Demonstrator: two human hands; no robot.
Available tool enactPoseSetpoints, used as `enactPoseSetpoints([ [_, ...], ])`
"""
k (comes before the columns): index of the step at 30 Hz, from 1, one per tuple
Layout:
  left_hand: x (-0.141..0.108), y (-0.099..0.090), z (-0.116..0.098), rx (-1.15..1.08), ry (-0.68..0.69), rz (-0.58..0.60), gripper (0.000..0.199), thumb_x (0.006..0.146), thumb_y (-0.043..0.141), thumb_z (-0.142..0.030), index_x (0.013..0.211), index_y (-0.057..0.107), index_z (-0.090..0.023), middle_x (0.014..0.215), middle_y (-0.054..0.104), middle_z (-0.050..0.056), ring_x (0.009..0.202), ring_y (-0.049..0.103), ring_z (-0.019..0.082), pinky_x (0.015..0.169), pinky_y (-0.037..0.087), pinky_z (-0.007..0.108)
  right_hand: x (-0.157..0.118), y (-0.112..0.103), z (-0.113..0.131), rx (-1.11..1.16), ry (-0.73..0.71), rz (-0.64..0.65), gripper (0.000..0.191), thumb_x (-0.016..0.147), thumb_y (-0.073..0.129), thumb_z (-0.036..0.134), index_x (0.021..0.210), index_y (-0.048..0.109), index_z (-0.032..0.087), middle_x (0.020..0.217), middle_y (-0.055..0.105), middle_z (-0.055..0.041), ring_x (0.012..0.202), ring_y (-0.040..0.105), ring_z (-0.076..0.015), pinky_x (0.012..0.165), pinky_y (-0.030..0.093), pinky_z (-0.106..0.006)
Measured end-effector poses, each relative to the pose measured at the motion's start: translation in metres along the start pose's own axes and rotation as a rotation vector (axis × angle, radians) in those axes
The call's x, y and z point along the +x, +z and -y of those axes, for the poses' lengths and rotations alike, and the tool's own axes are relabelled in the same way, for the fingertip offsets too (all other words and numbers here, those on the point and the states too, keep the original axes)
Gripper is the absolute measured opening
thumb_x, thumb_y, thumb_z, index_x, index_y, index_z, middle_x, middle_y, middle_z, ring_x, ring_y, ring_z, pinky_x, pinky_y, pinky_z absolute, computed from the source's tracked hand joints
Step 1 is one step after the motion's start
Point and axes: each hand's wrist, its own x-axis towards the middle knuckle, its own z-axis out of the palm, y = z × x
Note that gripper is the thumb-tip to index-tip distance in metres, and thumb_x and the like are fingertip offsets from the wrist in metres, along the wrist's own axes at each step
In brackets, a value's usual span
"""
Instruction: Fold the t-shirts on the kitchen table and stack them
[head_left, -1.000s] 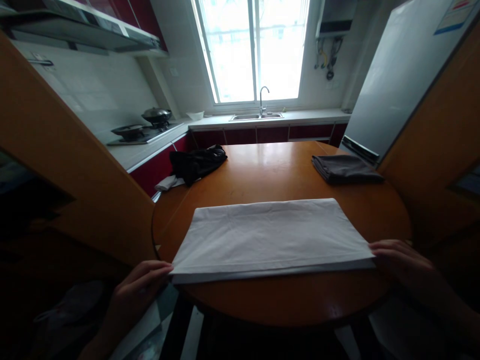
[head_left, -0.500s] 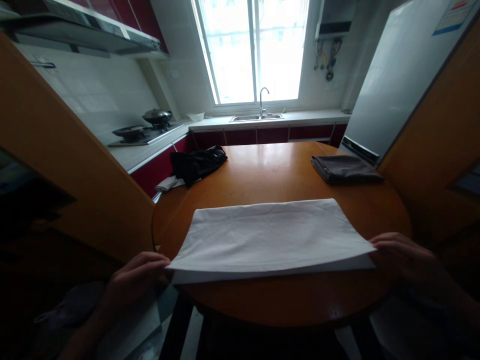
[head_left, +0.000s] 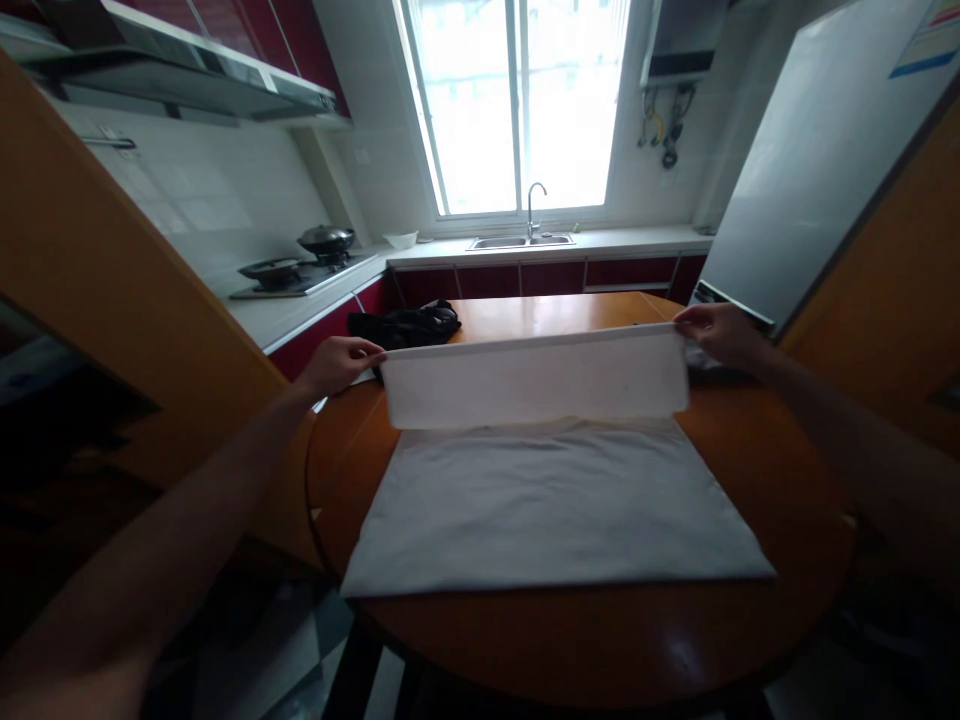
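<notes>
A white cloth lies across the near part of the round wooden table, with its far part lifted upright above the tabletop. My left hand pinches the raised edge at its left corner. At the right corner of that same edge, my right hand pinches the cloth between thumb and fingers. The edge is stretched nearly straight between both hands. The near layer rests flat with soft wrinkles.
A black garment lies at the table's back left. Dark folded fabric is partly hidden behind my right hand. Beyond the table stand a counter with a sink, a stove with pans, and a fridge at right.
Both hands have moved away from the table's near side and upward, carrying the cloth's edge with them. More of the lower layer now shows, and the dark folded fabric is partly covered.
</notes>
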Motion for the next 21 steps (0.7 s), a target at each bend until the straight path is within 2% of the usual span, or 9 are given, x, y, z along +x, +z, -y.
enactPoseSetpoints([
  [4, 0.045, 0.044, 0.011, 0.09, -0.114, 0.067, 0.033, 0.079, 0.072, -0.043, 0.095, 0.081, -0.016, 0.084, 0.078, 0.005, 0.075, 0.068, 0.018, 0.067, 0.047, 0.023, 0.036, 0.048, -0.016, -0.137, 0.084, 0.116, 0.023, 0.086, 0.058, 0.017, 0.097, 0.077, 0.013, 0.097, 0.078, -0.0098, 0.088, 0.069, -0.0197, 0.081, 0.05, -0.027],
  [9, 0.072, 0.09, 0.02, 0.23, -0.231, 0.143, 0.025, 0.081, 0.071, -0.038, 0.096, 0.082, -0.022, 0.097, 0.079, 0.006, 0.088, 0.071, 0.021, 0.075, 0.049, 0.023, 0.06, 0.091, -0.028, -0.331, 0.187, 0.224, 0.026, 0.086, 0.059, 0.018, 0.103, 0.077, 0.015, 0.107, 0.077, -0.0111, 0.097, 0.07, -0.0211, 0.082, 0.049, -0.025],
  [15, 0.087, 0.117, 0.021, 0.263, -0.289, 0.113, 0.026, 0.085, 0.068, -0.039, 0.101, 0.081, -0.023, 0.105, 0.078, 0.009, 0.095, 0.071, 0.026, 0.079, 0.051, 0.029, 0.076, 0.109, -0.033, -0.422, 0.251, 0.254, 0.026, 0.085, 0.061, 0.021, 0.104, 0.077, 0.018, 0.111, 0.075, -0.0123, 0.104, 0.068, -0.0248, 0.087, 0.05, -0.03],
  [18, 0.087, 0.124, 0.013, 0.269, -0.284, 0.105, 0.026, 0.084, 0.067, -0.036, 0.1, 0.081, -0.021, 0.107, 0.077, 0.011, 0.097, 0.07, 0.029, 0.081, 0.052, 0.033, 0.077, 0.114, -0.024, -0.458, 0.256, 0.273, 0.023, 0.083, 0.062, 0.02, 0.1, 0.077, 0.017, 0.106, 0.075, -0.0136, 0.102, 0.068, -0.0255, 0.089, 0.05, -0.033],
  [21, 0.077, 0.124, 0.002, 0.268, -0.24, 0.056, 0.036, 0.084, 0.066, -0.035, 0.116, 0.075, -0.021, 0.122, 0.071, 0.011, 0.107, 0.067, 0.028, 0.087, 0.052, 0.032, 0.068, 0.112, -0.007, -0.474, 0.23, 0.247, 0.026, 0.085, 0.06, 0.02, 0.106, 0.075, 0.017, 0.114, 0.073, -0.0148, 0.109, 0.064, -0.0263, 0.093, 0.049, -0.035],
])
